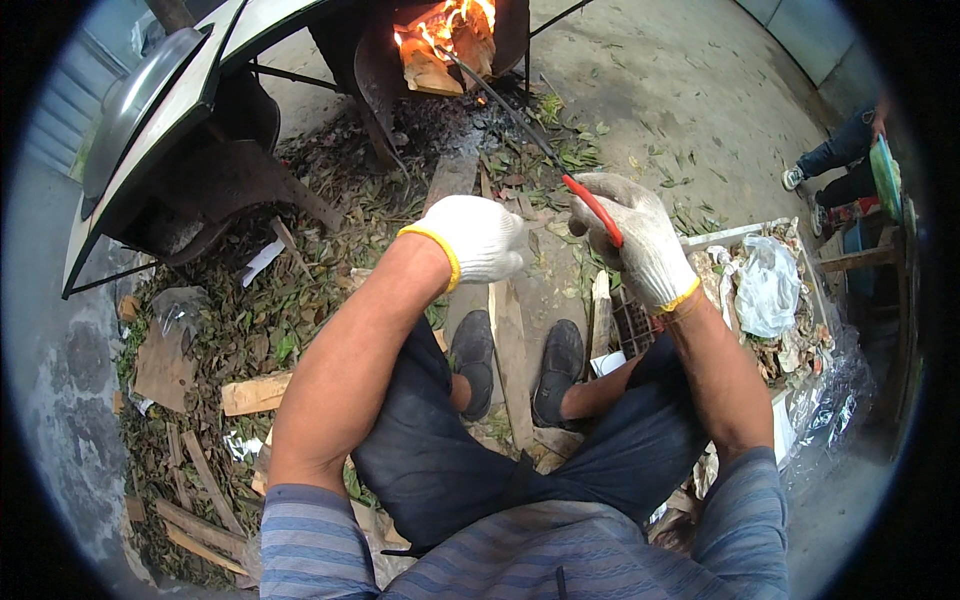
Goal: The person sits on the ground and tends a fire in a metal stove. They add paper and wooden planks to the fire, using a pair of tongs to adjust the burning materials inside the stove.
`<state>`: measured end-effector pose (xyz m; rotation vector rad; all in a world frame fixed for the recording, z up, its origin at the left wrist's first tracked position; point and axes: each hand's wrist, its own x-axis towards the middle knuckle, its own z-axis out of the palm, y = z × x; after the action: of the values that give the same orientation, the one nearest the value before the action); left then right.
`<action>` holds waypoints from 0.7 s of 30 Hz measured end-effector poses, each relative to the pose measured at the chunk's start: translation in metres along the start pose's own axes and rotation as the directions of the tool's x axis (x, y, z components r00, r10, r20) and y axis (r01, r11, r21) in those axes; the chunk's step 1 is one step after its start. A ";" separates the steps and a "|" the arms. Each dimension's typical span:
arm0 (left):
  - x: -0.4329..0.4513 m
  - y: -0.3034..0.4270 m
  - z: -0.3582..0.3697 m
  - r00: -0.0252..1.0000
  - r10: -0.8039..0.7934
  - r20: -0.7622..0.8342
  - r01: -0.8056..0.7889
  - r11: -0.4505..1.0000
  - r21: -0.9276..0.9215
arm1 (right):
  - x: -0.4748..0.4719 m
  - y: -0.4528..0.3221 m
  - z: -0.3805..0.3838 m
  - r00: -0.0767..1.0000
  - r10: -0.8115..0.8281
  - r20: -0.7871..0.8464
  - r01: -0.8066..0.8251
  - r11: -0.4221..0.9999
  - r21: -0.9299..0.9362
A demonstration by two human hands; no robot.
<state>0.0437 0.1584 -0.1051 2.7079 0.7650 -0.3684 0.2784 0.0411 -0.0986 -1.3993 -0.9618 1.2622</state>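
My right hand [626,225], in a knitted work glove with a yellow cuff, grips the red handle of a long dark metal rod [517,116]. The rod slants up and left, and its far tip lies at the burning wood [431,71] in the mouth of a metal stove [375,90]. My left hand [480,244], gloved in white with a yellow cuff, is curled in front of me, a little left of the right hand. Its fingertips are turned away, so whether it is closed on anything does not show. Flames rise over the wood; grey ash [480,131] lies beneath.
A covered pan [142,112] rests on the stove table at the left. Leaves and planks [510,360] litter the floor about my shoes. At the right are a box of scraps [825,330] with a plastic bag [769,285] and, beyond it, another person's legs [836,157].
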 end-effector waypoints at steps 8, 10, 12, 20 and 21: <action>-0.015 -0.014 0.001 0.999 -0.030 -0.033 0.031 1.000 0.007 | -0.021 -0.001 -0.005 0.988 0.141 0.059 -0.152 0.892 0.426; -0.017 -0.017 0.000 0.999 -0.054 -0.002 0.054 0.999 -0.001 | -0.039 0.004 -0.009 0.987 0.157 0.041 -0.157 0.861 0.484; -0.018 -0.018 -0.001 0.997 -0.079 0.012 0.079 0.997 -0.010 | -0.057 0.012 -0.012 0.982 0.176 0.066 -0.184 0.826 0.532; -0.014 0.000 -0.006 0.991 -0.116 0.062 0.114 0.993 0.032 | -0.086 0.045 -0.023 0.991 0.133 -0.011 -0.113 0.879 0.464; -0.013 0.002 -0.007 0.991 -0.117 0.065 0.116 0.993 0.025 | -0.084 0.046 -0.023 0.991 0.134 0.019 -0.126 0.857 0.499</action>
<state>0.0350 0.1531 -0.0938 2.6626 0.9075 -0.4932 0.2869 -0.0533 -0.1262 -1.0695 -0.4760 1.4709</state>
